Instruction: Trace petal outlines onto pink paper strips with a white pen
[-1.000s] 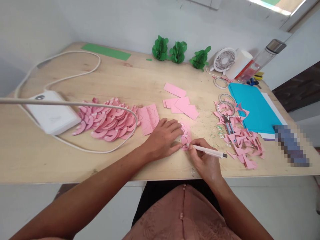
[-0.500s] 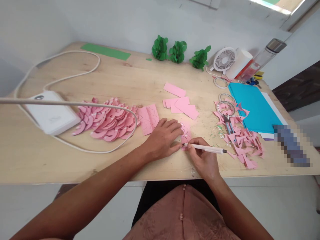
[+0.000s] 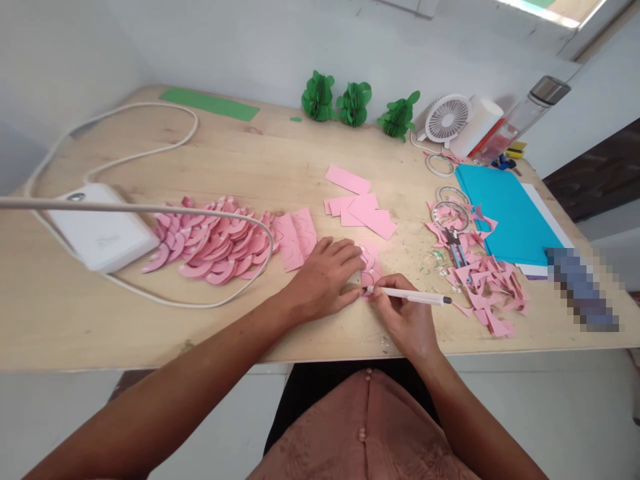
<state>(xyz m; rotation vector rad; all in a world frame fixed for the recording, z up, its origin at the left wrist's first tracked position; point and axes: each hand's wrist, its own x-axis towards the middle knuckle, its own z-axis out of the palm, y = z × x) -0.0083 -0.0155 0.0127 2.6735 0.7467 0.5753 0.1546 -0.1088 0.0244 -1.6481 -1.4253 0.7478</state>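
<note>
My right hand (image 3: 407, 317) grips a white pen (image 3: 415, 295) with a dark end, its tip resting at the lower part of a pink paper strip (image 3: 371, 267). Curved lines are drawn on that strip. Lying flat with its fingers stretched out, my left hand (image 3: 327, 277) covers the strip's left side and presses it to the table. What lies under the palm is hidden. Just left of this hand are pink pieces with drawn outlines (image 3: 295, 240). Beyond both hands lie several plain pink strips (image 3: 370, 213), partly overlapping.
A heap of cut pink shapes (image 3: 225, 243) lies left, beside a white box-like device (image 3: 103, 230) and a looping cable (image 3: 240, 287). At right are scissors (image 3: 456, 248), pink scraps (image 3: 493, 293) and blue sheets (image 3: 510, 213). Green paper figures (image 3: 354, 105) and a small fan (image 3: 447, 120) stand behind.
Almost nothing differs. The pen and right fingers have shifted very slightly at the strip's lower edge, while my left hand stays in place.
</note>
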